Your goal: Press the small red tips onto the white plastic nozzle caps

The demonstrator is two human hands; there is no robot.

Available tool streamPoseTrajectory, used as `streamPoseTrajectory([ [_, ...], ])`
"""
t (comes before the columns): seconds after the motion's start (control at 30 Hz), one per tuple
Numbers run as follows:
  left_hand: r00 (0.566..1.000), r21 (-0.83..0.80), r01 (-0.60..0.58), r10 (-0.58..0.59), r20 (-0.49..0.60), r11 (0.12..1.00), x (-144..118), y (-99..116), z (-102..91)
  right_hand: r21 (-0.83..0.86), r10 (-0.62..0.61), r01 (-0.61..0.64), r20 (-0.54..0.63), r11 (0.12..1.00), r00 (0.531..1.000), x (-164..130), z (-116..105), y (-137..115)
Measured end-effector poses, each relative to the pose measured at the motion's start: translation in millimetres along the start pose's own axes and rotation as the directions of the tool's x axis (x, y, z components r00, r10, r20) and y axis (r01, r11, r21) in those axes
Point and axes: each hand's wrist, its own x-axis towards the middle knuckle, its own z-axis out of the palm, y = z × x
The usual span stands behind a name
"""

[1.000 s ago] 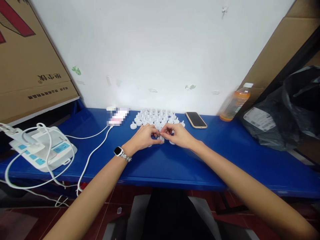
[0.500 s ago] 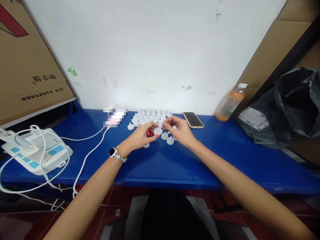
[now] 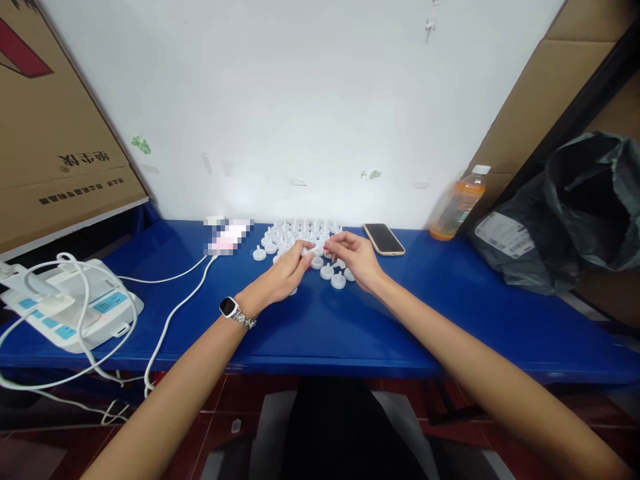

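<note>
My left hand (image 3: 286, 272) is closed around a small white spouted cap (image 3: 312, 252), its stem turned toward the right. A bit of red shows under those fingers; most of what the palm contains is hidden. To the right, my right hand (image 3: 361, 261) pinches a tiny red piece (image 3: 326, 248) between thumb and fingertips, close to the white cap's stem. Several white spouted caps (image 3: 339, 281) stand on the blue table (image 3: 320, 327) below and beside the right hand, stems up. Behind both hands, many more form a dense group (image 3: 285, 235).
A phone (image 3: 384, 240) lies right of the caps, and an orange drink bottle (image 3: 459, 205) leans farther right by a grey plastic bag (image 3: 525, 247). At left are a pixelated device (image 3: 230, 237) on a white cable and a power strip (image 3: 75, 307).
My left hand has turned, hiding the red pieces in its palm and tipping the white cap sideways. A red piece now shows at my right fingertips.
</note>
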Motion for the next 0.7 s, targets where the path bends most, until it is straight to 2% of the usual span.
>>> streamPoseTrajectory([
  [0.17,1.000,-0.018,-0.027,0.026,-0.012,0.999,-3,7,1.1,0.076,0.025,-0.027,0.017,0.997,1.000,-1,2,4],
  [0.4,0.998,-0.041,-0.033,0.031,-0.054,0.999,-1,4,5.4,0.100,0.034,-0.036,0.020,0.994,0.999,-7,9,5],
  [0.57,0.992,-0.128,-0.049,0.033,-0.125,0.991,1,7,13.1,0.061,-0.049,0.054,-0.079,0.997,0.996,-11,20,3],
  [0.7,0.980,-0.204,-0.069,0.027,-0.200,0.976,3,9,21.0,0.005,-0.173,0.176,-0.169,0.984,0.970,-14,31,5],
])
